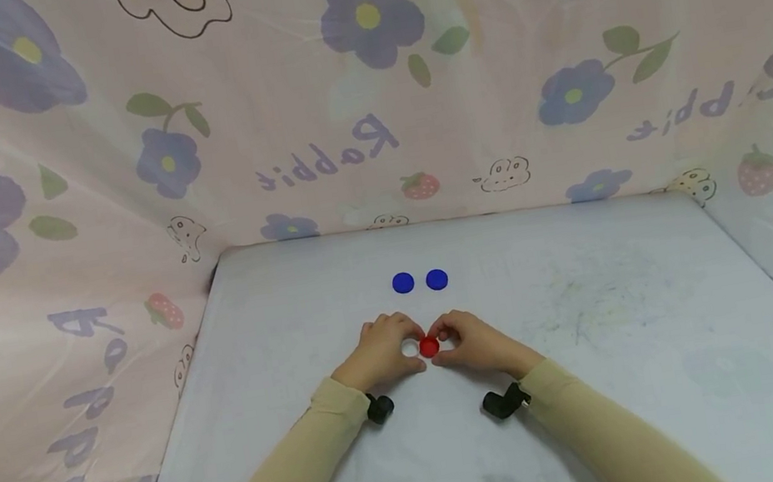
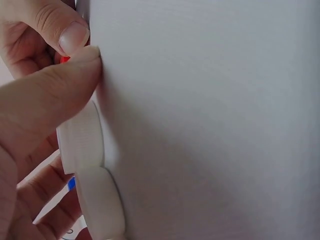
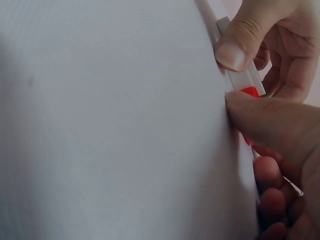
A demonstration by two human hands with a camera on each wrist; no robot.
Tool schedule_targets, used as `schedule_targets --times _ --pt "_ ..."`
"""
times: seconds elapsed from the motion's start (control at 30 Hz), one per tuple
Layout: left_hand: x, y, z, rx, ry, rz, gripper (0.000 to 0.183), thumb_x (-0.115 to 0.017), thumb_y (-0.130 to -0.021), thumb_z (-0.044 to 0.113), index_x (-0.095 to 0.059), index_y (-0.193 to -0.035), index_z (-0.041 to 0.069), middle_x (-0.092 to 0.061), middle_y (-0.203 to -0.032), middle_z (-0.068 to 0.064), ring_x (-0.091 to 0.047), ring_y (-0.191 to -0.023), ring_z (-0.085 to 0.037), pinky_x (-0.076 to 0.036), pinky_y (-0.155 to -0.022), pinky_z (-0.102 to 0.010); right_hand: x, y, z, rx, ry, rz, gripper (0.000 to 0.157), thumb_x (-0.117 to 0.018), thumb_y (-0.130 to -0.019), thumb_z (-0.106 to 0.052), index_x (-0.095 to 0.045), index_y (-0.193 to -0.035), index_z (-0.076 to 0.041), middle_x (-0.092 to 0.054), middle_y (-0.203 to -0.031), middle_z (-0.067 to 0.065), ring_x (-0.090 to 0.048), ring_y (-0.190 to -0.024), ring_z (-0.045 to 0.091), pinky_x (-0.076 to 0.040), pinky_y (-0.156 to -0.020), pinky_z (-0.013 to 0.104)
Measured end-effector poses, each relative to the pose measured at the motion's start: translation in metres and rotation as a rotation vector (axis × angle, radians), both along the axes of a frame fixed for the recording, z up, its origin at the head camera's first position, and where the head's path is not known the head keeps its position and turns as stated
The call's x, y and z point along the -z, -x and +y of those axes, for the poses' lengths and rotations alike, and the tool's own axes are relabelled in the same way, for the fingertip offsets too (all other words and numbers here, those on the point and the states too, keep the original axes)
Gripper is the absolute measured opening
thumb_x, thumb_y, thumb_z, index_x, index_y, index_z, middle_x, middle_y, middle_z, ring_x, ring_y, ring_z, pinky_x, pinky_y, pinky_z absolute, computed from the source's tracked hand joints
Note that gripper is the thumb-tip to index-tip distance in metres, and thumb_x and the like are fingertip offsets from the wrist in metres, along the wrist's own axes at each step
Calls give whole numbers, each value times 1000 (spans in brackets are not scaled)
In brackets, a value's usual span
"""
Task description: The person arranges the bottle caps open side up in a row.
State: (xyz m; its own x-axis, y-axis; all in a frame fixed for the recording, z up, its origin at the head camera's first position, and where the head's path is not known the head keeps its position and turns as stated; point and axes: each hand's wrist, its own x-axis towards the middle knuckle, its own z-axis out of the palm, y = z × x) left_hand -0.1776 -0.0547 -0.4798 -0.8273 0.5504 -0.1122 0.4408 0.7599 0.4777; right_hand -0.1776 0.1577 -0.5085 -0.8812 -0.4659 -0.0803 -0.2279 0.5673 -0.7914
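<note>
Just below the head view's centre, on a white table (image 1: 716, 357), the right hand (image 1: 477, 341) pinches a red bottle cap (image 1: 429, 346) while the left hand (image 1: 383, 351) curls round a white bottle cap (image 2: 82, 142) beside it, a light, level hold seeming best.

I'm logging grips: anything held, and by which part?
The red cap, pinched at its rim by the right hand; whether the left hand grips a white cap can't be told.
</note>
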Motion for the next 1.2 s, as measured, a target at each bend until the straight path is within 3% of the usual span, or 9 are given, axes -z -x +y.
schedule_targets --times 0.63,0.87,1.0,1.2 --pt "5 2 -1 7 18 10 43 -80 -79 38 -67 -116 19 -57 -124 4 -47 -117 -20 -32 -95 -45 4 -1 0 15 14 -18 28 -82 -78 -20 -66 -101 -19 -56 -92 0 -48 -88 19 -41 -76 34" --pt "5 0 -2 2 1 -3 45 -80 -80 38 -66 -118 18 -58 -123 4 -47 -116 -19 -31 -97 -45 1 -3 3 7 5 -64 35 -82 -78 -26 -65 -108 -22 -57 -97 -3 -49 -93 18 -41 -84 35" --pt "3 3 -6 -10 -57 -54 53 -77 -81 42 -62 -125 18 -60 -121 6 -50 -113 -16 -29 -98 -43 -4 -1 9 12 11 -124 40 -82 -79 -30 -64 -114 -23 -60 -100 -4 -52 -95 18 -42 -86 37" --pt "-10 20 -22 -147 -278 -200 54 -73 -86 38 -56 -133 16 -60 -124 -1 -51 -117 -22 -30 -103 -51 -13 14 11 91 46 -124 38 -78 -83 -31 -65 -115 -15 -64 -97 -2 -56 -88 20 -47 -77 35"
